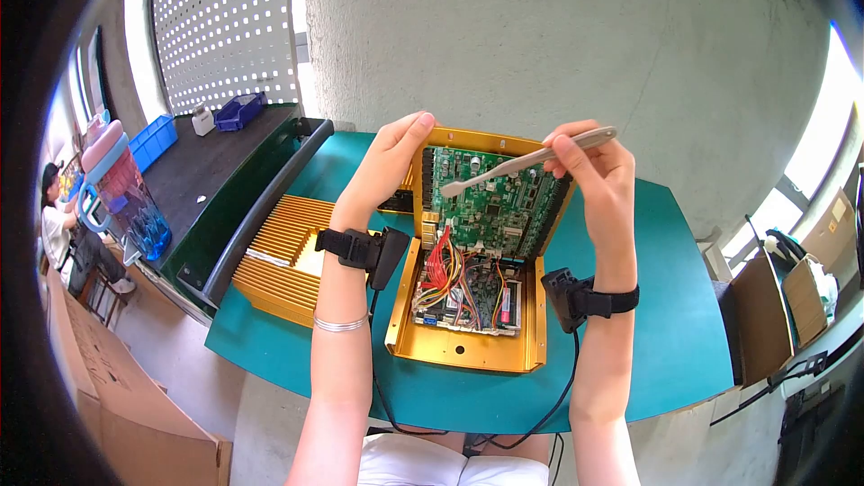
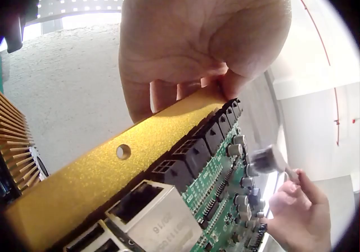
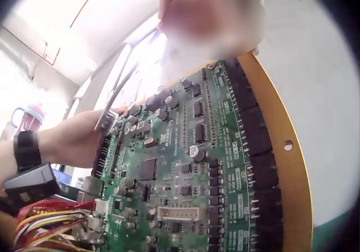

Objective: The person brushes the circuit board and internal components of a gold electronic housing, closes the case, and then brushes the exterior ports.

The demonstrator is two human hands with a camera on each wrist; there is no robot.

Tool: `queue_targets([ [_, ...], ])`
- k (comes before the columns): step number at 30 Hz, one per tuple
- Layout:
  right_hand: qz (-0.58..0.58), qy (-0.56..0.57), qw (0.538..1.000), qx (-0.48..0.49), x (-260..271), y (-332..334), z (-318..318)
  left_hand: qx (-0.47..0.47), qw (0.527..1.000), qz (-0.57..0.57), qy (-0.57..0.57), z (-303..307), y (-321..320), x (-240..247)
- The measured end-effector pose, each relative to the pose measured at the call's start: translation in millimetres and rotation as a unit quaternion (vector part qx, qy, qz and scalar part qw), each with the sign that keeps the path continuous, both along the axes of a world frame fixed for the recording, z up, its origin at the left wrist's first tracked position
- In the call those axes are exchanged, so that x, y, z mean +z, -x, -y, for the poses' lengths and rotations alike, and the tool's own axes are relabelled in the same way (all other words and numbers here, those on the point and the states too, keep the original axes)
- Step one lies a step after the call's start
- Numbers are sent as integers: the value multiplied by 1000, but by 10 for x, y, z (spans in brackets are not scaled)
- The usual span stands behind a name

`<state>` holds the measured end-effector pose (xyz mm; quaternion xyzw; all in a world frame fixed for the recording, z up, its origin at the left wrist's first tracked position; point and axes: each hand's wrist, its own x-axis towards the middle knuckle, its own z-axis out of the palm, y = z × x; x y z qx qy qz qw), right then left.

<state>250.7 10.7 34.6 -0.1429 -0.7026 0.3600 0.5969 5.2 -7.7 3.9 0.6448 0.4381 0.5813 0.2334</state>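
A gold metal case (image 1: 468,356) stands opened on the table, its upper panel tilted up and bearing a green circuit board (image 1: 504,184). My left hand (image 1: 389,162) grips that panel's top left edge, fingers behind the gold rim (image 2: 140,142) and thumb on the board side. In my right hand (image 1: 605,175) is a small brush (image 1: 522,163) with a slim grey handle, pinched between thumb and fingers. Its bristled head (image 2: 269,159) is at the left part of the board, near the capacitors. Red, yellow and black wires (image 1: 441,265) run from the board down to a lower board (image 1: 468,306).
A gold finned heat-sink housing (image 1: 279,256) lies on the green table (image 1: 648,342) to the left. Camera cables (image 1: 569,378) hang from both wrists. Behind at left is a dark cart (image 1: 229,162) with blue bins (image 1: 241,112) and a water bottle (image 1: 126,184). Cardboard boxes (image 1: 760,324) stand right.
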Motion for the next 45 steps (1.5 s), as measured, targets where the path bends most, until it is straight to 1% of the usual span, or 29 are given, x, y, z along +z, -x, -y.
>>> queue_targets([
  [2,77,-9,997,7,3,28,42,-11,1000,7,5,-3,3,-1],
  [3,77,-9,997,7,-7,33,23,-11,1000,7,6,0,3,2],
  [5,186,-90,976,-73,-35,45,-29,-19,1000,10,5,7,1,7],
  [7,183,-85,977,-72,-21,48,-8,-16,1000,9,6,2,3,3],
  [9,73,-22,997,-9,-20,44,-5,-12,1000,8,8,-2,10,4],
  [10,73,-22,997,-9,-11,28,-9,-11,1000,4,7,-4,15,5],
  [12,18,-15,1000,-5,17,-15,-28,-10,1000,0,6,0,12,7],
  [13,18,-15,1000,-5,16,-10,-39,-7,1000,-1,4,7,3,12],
  [15,-27,-13,1000,-8,4,2,-62,-4,1000,-3,2,6,-2,8],
  [19,-40,-14,999,-19,-14,8,-77,-18,1000,14,-4,-30,10,-23],
  [21,-79,3,997,-12,-18,2,-91,-18,1000,16,-5,-27,6,-22],
  [23,-87,-3,996,4,-10,-31,-125,-28,999,27,1,-7,-8,-3],
  [25,-95,-8,995,21,-8,-40,-122,-18,1000,17,-1,-5,-1,-3],
  [27,-38,-12,999,8,-3,-39,-70,-8,1000,8,-3,-10,11,-8],
  [28,-38,-12,999,8,-2,-36,-55,-15,1000,10,0,-22,21,-16],
  [30,25,-13,1000,13,-1,-24,-29,-22,1000,13,4,-28,24,-21],
  [34,53,-24,998,16,-9,57,6,-27,1000,13,0,-77,57,-57],
  [36,131,-42,990,-28,-16,95,-3,-32,999,13,-1,-84,60,-64],
  [37,131,-41,990,-28,-23,112,6,-27,1000,14,0,-62,40,-48],
  [39,222,-136,956,-135,-39,134,24,-21,1000,16,1,-33,13,-26],
  [40,217,-122,960,-127,-47,137,5,-18,1000,15,0,-25,6,-19],
  [45,224,-120,957,-139,-48,148,18,-5,1000,5,5,-46,38,-28],
])
